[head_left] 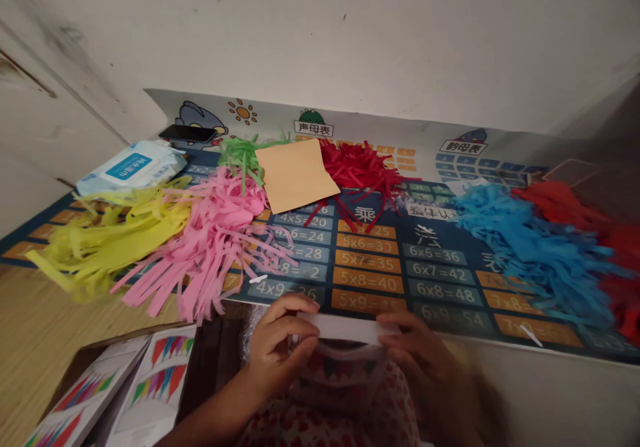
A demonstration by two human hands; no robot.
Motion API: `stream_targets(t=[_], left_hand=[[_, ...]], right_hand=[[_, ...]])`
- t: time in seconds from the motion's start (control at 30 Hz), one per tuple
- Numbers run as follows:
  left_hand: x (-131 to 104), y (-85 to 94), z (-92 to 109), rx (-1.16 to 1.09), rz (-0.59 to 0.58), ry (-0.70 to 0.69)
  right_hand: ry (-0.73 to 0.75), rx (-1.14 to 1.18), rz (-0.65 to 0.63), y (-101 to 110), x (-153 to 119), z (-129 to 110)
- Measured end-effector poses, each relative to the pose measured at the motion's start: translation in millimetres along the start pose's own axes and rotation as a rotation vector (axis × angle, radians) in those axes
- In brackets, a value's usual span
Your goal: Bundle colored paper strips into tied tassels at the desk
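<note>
left hand: grip closed on white paper strip | right hand: grip pinching its other end | strip: low, near tabletop edge | tip: hold both ends flat and even | nearby: pink shreds, blue shreds

Pink paper strips, a tan sheet and a wipes pack lie on the mat.

A flat white paper strip lies level, crosswise, at the near edge of the tabletop, pinched at its ends by both hands, above a clear plastic packet with coloured triangles inside
</note>
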State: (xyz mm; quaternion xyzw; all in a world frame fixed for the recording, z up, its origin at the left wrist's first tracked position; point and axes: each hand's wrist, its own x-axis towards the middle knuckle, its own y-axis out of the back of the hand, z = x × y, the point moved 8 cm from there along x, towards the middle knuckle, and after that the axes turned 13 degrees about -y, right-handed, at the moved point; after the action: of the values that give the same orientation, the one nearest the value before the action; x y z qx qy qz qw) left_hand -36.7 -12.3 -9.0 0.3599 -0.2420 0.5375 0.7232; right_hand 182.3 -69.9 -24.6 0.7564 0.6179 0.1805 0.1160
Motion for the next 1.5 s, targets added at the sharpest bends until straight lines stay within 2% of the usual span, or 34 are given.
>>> stream_targets(t=[0.1,0.2,0.3,0.5,0.63,0.77,0.87,0.93,1.03,1.17,1.23,1.3,1.37,1.5], left_hand=[[3.4,-5.0,-9.1,0.013,-0.116,0.238],[2.3,-10.9,-14.8,0.007,-0.290,0.419],[2.8,-8.9,-14.9,0.041,-0.354,0.450],[-0.8,-7.4,-15.0,0.052,-0.339,0.483],[-1.6,-8.6,-15.2,0.022,-0.330,0.531],[2.7,-10.8,-11.3,0.026,-0.332,0.495],[3.9,-17.7,-5.7,-0.008,-0.346,0.459],[2.0,-20.8,-3.8,-0.035,-0.320,0.467],[-4.3,-20.7,-4.8,-0.097,-0.209,0.509],[-11.9,-22.0,-5.1,-0.298,-0.063,0.530],[-13.8,-21.3,-4.7,-0.318,-0.015,0.529],[-15.5,-19.3,-5.1,-0.229,0.003,0.528],[-14.8,-15.3,-3.0,-0.054,0.002,0.466],[-8.2,-16.8,7.7,0.256,-0.132,0.192]], right_hand=[[-0.235,0.040,0.010,0.5,3.1,9.8],[-0.374,-0.007,-0.070,-3.3,4.6,16.8],[-0.383,-0.080,-0.088,-2.4,5.2,17.2],[-0.357,-0.076,-0.027,-2.0,4.0,10.5],[-0.314,-0.080,-0.033,-1.9,4.2,5.6],[-0.149,-0.201,-0.175,-7.7,12.4,-17.2],[0.000,-0.399,-0.372,-26.8,18.6,-39.7],[0.088,-0.496,-0.451,-39.5,20.8,-50.3],[0.186,-0.570,-0.440,-50.0,22.5,-55.8],[0.296,-0.625,-0.366,-52.2,20.6,-56.1],[0.362,-0.654,-0.350,-54.2,18.3,-60.6],[0.415,-0.686,-0.373,-59.4,15.2,-65.9],[0.421,-0.724,-0.406,-64.0,14.0,-68.3],[0.309,-0.636,-0.509,-60.7,18.2,-62.6]])
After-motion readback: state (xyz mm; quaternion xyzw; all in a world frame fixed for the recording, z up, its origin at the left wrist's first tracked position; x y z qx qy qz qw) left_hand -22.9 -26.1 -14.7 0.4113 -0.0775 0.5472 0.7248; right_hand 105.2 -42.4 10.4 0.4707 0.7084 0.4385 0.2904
